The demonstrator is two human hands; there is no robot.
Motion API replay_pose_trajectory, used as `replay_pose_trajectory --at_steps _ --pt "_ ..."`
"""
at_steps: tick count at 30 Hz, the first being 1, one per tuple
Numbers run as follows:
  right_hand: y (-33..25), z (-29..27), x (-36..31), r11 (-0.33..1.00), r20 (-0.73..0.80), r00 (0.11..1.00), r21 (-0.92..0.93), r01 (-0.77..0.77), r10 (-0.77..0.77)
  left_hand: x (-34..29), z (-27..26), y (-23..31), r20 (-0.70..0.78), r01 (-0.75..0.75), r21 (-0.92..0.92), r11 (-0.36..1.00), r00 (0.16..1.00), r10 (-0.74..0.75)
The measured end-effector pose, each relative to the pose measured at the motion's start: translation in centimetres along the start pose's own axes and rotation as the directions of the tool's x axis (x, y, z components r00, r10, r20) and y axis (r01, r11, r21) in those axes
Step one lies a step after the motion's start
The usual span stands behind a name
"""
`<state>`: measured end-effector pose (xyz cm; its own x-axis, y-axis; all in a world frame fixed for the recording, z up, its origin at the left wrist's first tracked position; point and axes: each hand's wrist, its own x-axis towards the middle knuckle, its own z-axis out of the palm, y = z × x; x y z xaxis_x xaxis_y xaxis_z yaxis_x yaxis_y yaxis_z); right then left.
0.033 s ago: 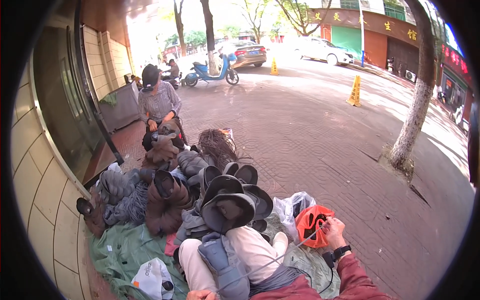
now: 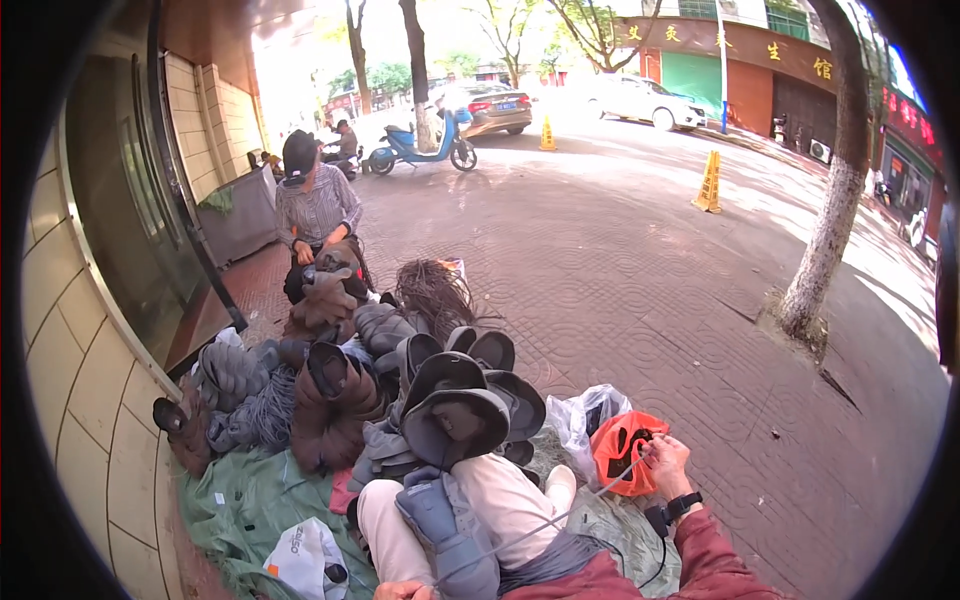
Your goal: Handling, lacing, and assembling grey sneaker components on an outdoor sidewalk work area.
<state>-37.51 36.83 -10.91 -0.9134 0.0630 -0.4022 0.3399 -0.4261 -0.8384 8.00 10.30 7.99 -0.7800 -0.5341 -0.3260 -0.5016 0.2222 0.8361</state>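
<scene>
A thin grey shoelace [image 2: 532, 530] runs slantwise across my lap. My right hand [image 2: 668, 466] pinches its upper end beside an orange plastic bag [image 2: 622, 486] with dark small items inside. My left hand [image 2: 404, 590], cut off by the lower edge, is closed where the lace's other end reaches it. Between my legs lies a grey shoe upper [image 2: 440, 520]. A bundle of grey laces [image 2: 560, 568] rests over my thigh. Just ahead of my knees stands a stack of dark grey shoe uppers [image 2: 455, 420], their openings facing me.
Brown shoe uppers [image 2: 335, 425] and another lace bundle [image 2: 262, 408] heap on green sheeting [image 2: 235, 510] at left. A white bag [image 2: 305, 555] lies there too. Beyond the heap, a seated person [image 2: 318, 205] handles brown uppers. A tree trunk [image 2: 828, 230] and yellow cone [image 2: 708, 185] stand right.
</scene>
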Motion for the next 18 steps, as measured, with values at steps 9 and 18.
replay_pose_trajectory --at_steps 9,18 --pt "-2.9 12.2 -23.2 0.894 0.865 0.364 -0.421 0.151 0.346 2.1 1.9 3.4 0.074 -0.329 0.268 0.906 0.944 0.321" --pt "-2.3 13.3 -28.6 0.726 0.994 -0.062 -0.022 0.687 0.089 1.2 2.4 5.8 -0.021 -0.2 -0.068 0.977 0.98 0.199"
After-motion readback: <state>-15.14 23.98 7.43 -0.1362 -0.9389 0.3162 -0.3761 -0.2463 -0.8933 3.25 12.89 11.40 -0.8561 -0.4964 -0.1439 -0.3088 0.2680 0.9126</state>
